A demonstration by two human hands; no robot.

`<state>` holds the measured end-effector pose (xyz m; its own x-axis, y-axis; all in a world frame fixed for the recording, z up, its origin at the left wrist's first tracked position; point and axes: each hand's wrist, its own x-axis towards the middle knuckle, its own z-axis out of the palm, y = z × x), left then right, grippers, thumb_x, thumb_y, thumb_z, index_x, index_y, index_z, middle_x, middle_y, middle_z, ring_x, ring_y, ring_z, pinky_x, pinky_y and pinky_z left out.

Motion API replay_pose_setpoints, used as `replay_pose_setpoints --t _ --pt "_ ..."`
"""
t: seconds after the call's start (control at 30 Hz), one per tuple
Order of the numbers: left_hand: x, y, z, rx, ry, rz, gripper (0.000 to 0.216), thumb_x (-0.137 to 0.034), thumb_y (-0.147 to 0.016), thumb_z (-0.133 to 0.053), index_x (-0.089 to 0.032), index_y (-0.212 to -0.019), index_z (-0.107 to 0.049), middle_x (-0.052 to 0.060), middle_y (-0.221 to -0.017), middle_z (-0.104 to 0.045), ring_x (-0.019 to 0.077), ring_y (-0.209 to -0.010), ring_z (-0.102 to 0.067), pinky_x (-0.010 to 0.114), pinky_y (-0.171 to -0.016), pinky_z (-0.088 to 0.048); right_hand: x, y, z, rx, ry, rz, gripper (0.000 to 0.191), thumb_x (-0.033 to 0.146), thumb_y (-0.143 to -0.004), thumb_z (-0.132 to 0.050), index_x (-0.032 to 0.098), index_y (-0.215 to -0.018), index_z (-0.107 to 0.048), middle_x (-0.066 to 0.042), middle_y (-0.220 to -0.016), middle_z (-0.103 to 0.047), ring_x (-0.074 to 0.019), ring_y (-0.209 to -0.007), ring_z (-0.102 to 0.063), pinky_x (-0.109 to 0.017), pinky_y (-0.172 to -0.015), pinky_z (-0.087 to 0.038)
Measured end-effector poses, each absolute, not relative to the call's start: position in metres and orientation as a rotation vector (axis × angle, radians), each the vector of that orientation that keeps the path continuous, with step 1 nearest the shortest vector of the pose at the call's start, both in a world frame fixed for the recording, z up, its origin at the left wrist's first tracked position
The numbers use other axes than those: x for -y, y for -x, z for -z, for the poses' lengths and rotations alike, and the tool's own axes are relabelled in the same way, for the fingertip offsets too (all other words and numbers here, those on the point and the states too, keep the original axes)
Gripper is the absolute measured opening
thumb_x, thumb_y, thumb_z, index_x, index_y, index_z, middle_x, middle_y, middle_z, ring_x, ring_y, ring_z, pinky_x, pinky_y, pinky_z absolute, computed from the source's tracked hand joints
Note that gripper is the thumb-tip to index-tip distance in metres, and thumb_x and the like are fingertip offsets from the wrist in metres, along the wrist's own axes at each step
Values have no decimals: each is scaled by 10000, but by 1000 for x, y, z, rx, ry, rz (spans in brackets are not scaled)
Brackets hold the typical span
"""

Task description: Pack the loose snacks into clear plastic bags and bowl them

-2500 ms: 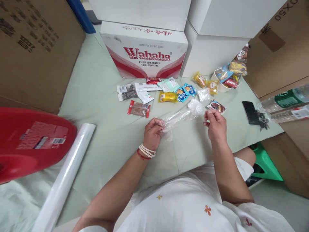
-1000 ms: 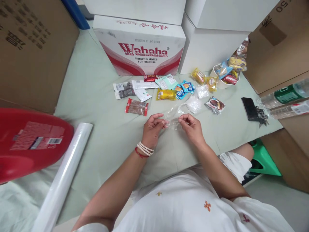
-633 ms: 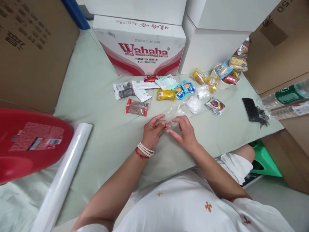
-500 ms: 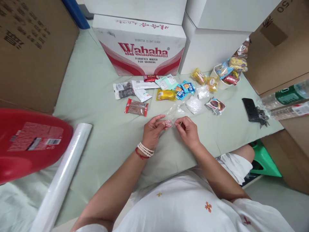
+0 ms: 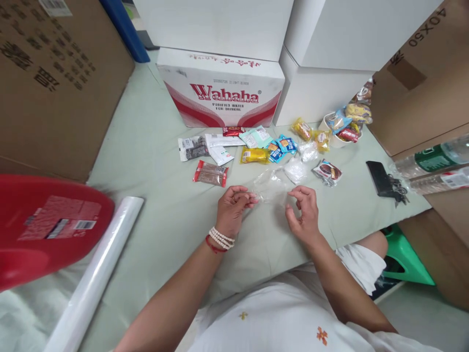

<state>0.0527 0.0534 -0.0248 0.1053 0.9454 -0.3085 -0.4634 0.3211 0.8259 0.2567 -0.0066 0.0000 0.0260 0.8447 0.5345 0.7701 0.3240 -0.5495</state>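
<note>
My left hand (image 5: 234, 208), with beads at the wrist, pinches the near left end of a thin clear plastic bag (image 5: 271, 185). The bag spreads crumpled over the table cloth between my hands. My right hand (image 5: 303, 211) is just right of it, thumb and fingers apart, with nothing seen between them. Crumpled clear plastic (image 5: 295, 170) lies beyond the bag. Left of it is a red-edged snack packet (image 5: 210, 173). Further back are a yellow packet (image 5: 254, 155), blue sachets (image 5: 286, 144) and a pale green packet (image 5: 257, 137). A round-cake packet (image 5: 327, 172) lies to the right.
A Wahaha water carton (image 5: 227, 95) stands at the back beside white boxes (image 5: 318, 93). A white tub (image 5: 339, 142) holds snack packets. At right are a black phone (image 5: 380, 178), keys and plastic bottles (image 5: 436, 159). At left are a red container (image 5: 54, 225) and a plastic roll (image 5: 98, 269).
My right hand has let go of the plastic, moved right and spread its fingers. My left hand keeps its pinch. The whole view has shifted slightly, so things appear lower.
</note>
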Motion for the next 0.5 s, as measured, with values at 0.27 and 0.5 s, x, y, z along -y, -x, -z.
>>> replay_pose_setpoints --t 0.27,0.5 --pt "-52 -51 25 -922 -642 -1128 389 -387 -706 -860 -188 -930 -611 32 -814 -757 149 -709 -720 264 -674 -536 -15 -245 6 2023 1485 -139 207 268 -989 -577 274 -1137 -722 -107 -1148 -672 -235 -951 -621 -378 -804 -533" --pt "-43 -66 25 -1080 -954 -1151 554 -355 -624 -918 -216 -1064 -611 36 -1065 -675 123 -808 -603 252 -696 -487 -19 -228 3 1748 1374 -492 200 308 -1008 -558 244 -971 -744 -69 -898 -676 -196 -832 -647 -317 -744 -521"
